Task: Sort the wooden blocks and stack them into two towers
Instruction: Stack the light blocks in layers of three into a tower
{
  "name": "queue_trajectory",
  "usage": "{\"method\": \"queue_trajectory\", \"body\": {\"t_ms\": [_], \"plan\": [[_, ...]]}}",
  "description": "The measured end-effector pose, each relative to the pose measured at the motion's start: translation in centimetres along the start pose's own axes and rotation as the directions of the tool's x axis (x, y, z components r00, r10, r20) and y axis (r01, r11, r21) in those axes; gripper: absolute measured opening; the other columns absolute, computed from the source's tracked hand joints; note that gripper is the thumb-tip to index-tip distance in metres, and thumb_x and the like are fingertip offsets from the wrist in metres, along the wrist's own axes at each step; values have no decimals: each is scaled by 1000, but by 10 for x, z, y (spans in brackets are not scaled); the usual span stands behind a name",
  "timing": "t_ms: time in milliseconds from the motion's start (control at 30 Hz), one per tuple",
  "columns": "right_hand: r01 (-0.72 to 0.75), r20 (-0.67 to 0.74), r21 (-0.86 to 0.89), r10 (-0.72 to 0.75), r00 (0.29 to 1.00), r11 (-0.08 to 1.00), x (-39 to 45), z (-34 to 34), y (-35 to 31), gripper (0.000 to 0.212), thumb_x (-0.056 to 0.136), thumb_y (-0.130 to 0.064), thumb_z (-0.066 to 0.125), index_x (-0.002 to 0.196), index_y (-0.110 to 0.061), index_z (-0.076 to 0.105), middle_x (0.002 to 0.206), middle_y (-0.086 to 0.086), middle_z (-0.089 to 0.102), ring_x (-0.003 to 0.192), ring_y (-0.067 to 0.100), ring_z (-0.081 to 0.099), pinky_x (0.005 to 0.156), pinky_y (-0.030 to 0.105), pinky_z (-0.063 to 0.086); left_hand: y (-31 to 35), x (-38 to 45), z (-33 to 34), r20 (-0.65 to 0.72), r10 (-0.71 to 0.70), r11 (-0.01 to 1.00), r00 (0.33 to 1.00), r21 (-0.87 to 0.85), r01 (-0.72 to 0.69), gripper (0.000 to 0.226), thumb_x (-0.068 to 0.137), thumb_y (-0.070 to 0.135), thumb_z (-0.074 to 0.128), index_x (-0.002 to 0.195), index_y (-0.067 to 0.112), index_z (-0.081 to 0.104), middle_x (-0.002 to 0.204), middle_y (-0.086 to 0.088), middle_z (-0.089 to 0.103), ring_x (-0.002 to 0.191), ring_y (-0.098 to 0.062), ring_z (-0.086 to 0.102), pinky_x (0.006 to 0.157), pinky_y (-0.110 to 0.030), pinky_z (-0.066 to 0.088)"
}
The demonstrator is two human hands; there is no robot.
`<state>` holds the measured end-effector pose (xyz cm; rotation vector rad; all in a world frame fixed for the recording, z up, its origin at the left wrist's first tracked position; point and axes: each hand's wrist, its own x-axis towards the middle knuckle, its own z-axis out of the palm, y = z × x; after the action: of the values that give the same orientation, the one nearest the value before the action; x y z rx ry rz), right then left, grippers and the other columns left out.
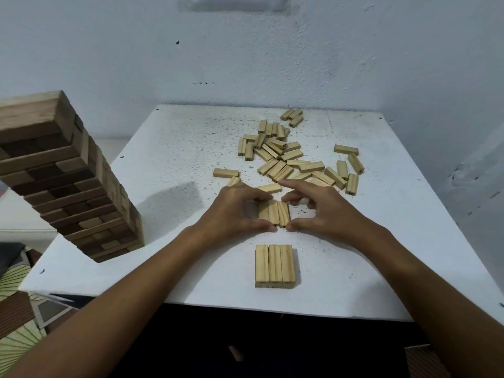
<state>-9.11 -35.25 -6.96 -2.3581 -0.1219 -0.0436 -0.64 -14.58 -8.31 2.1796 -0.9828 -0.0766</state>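
Nearest the camera, a row of three light blocks [275, 266] lay side by side, touching, near the front edge of the white table [381, 241], long axes pointing away from the person. Just beyond it, a second set of three light blocks [274, 215] sat between both hands, long axes likewise pointing away. The left hand [234, 211] pinched this set from its left side, thumb at the near end and fingers at the far end. The right hand [324, 211] pinched it from the right in the same way. Loose light blocks [289, 156] lay scattered at mixed angles farther back. A dark block tower [68, 181] stood at the table's left corner.
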Motion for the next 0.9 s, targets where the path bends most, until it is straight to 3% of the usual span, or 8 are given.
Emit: {"method": "queue_trajectory", "body": {"t_ms": [167, 300, 400, 600, 733, 900], "plan": [[7, -17, -10, -7, 1000, 1000, -1, 2, -4, 81, 73, -23, 84, 142, -34, 43, 119, -13, 62, 102, -5, 55, 70, 8, 40, 1, 1, 0, 0, 39, 999, 999, 19, -39, 58, 61, 46, 84, 112, 20, 72, 107, 4, 68, 102, -11, 58, 82, -26, 45], [33, -81, -57, -37, 996, 998, 0, -7, -3, 48, 80, -19, 78, 125, -26, 62, 113, -15, 60, 95, -13, 53, 71, 6, 41, 3, -1, -1, -48, 71, 995, 996, 78, -67, 52, 62, 57, 78, 100, 22, 75, 103, 7, 68, 99, -9, 55, 78, -19, 39], [56, -79, -105, -65, 995, 993, 6, -10, -2, 21, 82, -12, 75, 102, -17, 74, 109, -5, 69, 103, 6, 58, 88, 28, 49, 7, -1, 1, -33, 64, 995, 997, 78, -61, 60, 62, 67, 68, 95, 18, 76, 95, 4, 66, 86, -9, 58, 70, -21, 44], [92, -81, -152, -105, 991, 984, 10, 0, 0, 6, 79, -16, 78, 84, -17, 77, 82, -8, 67, 87, 9, 57, 77, 40, 51, 12, 5, 10, -43, 54, 990, 998, 130, -48, 52, 60, 57, 83, 88, 14, 75, 95, 3, 62, 88, -9, 54, 69, -12, 38], [108, -143, -218, -141, 980, 970, 3, 8, -3, 6, 79, -22, 78, 82, -17, 76, 78, -5, 65, 81, 12, 56, 69, 42, 51, 14, 14, 6, 33, 96, 989, 995, 109, -99, 47, 65, 45, 76, 100, 14, 75, 105, 2, 65, 94, -11, 57, 76, -31, 52], [77, -134, -195, -105, 985, 978, -5, 14, -9, 9, 82, -20, 76, 89, -15, 76, 84, -3, 61, 80, 12, 57, 69, 35, 53, 9, 25, -7, 164, 189, 977, 968, 68, -202, 60, 67, 30, 71, 121, 7, 66, 122, -4, 65, 110, -14, 60, 91, -28, 52]]}}
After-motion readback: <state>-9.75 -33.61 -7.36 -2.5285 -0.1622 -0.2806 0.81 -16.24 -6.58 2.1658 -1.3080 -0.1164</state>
